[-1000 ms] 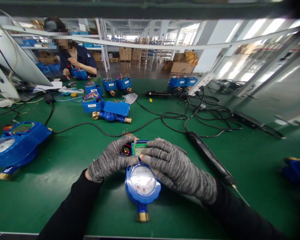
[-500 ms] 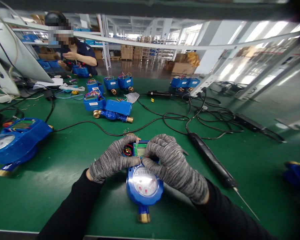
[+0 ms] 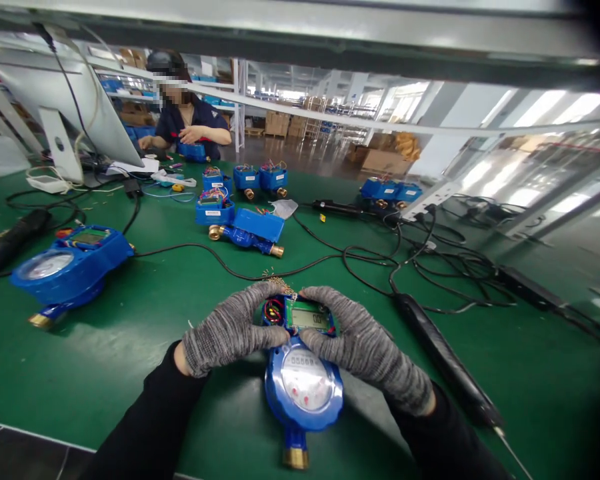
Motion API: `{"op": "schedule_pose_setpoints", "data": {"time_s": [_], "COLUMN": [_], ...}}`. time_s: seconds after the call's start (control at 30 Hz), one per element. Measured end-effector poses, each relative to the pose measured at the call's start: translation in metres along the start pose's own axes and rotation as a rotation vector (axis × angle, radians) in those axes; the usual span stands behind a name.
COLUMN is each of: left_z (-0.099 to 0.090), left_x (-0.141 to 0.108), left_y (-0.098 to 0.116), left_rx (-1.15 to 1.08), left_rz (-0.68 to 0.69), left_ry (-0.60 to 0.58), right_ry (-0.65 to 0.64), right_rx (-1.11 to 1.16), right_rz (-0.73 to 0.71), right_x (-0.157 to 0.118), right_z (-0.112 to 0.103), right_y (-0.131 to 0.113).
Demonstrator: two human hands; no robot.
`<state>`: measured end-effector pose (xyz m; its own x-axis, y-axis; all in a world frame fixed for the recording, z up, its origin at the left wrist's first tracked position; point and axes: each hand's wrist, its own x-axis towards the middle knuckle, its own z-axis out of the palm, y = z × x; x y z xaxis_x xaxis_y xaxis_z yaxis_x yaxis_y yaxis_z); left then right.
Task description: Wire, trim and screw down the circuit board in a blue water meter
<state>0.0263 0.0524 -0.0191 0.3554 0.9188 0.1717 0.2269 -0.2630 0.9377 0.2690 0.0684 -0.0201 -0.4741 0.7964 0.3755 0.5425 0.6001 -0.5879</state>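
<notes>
A blue water meter [image 3: 304, 383] lies on the green bench in front of me, its round dial and brass fitting toward me. Behind the dial, its housing is uncovered and shows a green circuit board with an LCD [image 3: 310, 319] and coiled red and black wires [image 3: 274, 311]. My left hand [image 3: 233, 327], in a grey knit glove, grips the housing's left side, thumb at the near edge and fingers at the far edge. On the right side, my gloved right hand [image 3: 357, 340] grips the housing in the same way.
Small screws [image 3: 279, 281] lie behind the meter. A black electric screwdriver [image 3: 450, 363] rests at right, near tangled cables [image 3: 430, 267]. Another meter [image 3: 73, 267] stands at left, several more [image 3: 245, 230] farther back. A co-worker [image 3: 185, 120] sits across, beyond a monitor [image 3: 70, 93].
My right hand has moved from over the circuit board to the housing's right side, uncovering the LCD, which now shows digits. The camera view has shifted, so the scene sits farther right and lower.
</notes>
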Motion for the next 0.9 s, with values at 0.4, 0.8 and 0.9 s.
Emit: {"op": "schedule_pose_setpoints", "data": {"time_s": [0.4,0.8,0.9], "left_z": [0.007,-0.01,-0.008], "left_x": [-0.002,-0.012,-0.011], "left_y": [-0.002,0.001,0.006], "left_rx": [0.319,0.266,0.324], "left_rz": [0.074,0.08,0.245], "left_ry": [0.283,0.169,0.228], "right_ry": [0.039,0.027,0.024], "right_rx": [-0.051,-0.05,-0.035], "right_rz": [0.009,-0.013,-0.008], "right_x": [0.001,0.004,0.003], "right_z": [0.002,0.001,0.001], "right_y": [0.003,0.001,0.002]}}
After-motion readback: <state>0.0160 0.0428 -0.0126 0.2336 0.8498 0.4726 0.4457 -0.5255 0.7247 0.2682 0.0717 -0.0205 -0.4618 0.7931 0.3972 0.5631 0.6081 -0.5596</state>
